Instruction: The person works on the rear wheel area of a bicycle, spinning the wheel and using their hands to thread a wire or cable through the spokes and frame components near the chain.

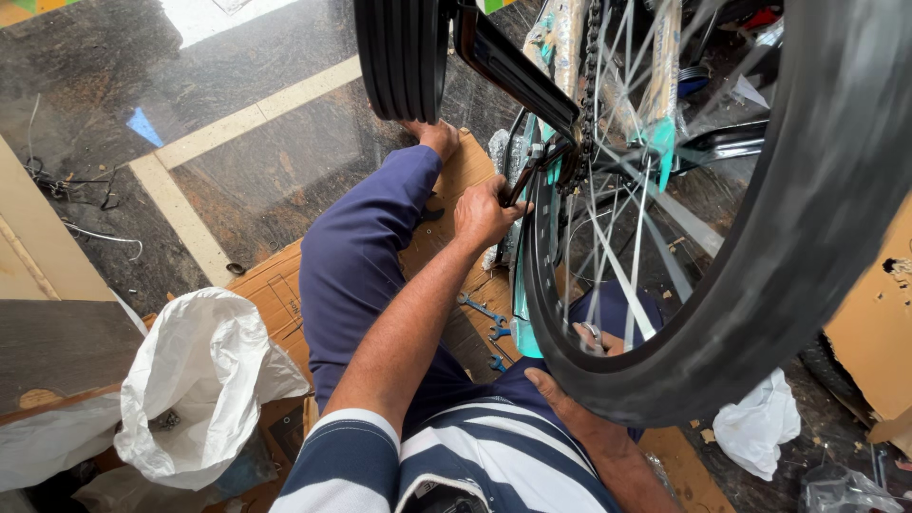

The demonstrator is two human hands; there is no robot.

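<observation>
- The left hand (486,215) closes around a dark tool (521,182) at the hub of a bicycle wheel (760,275).
- The right hand (570,394), below the tyre, touches it; its grasp cannot be told.
- Flattened cardboard (275,285) covers the dark tiled floor (237,142) beneath; blue spanners (489,318) lie just below the left hand, a white bag (204,380) well left.

A crumpled white sack (195,385) lay at seven o'clock beside flattened cardboard (271,285). Blue wrenches (489,318) rested near the centre. A smaller white bag (757,425) sat at four o'clock, and loose wires (71,204) trailed at nine o'clock.
</observation>
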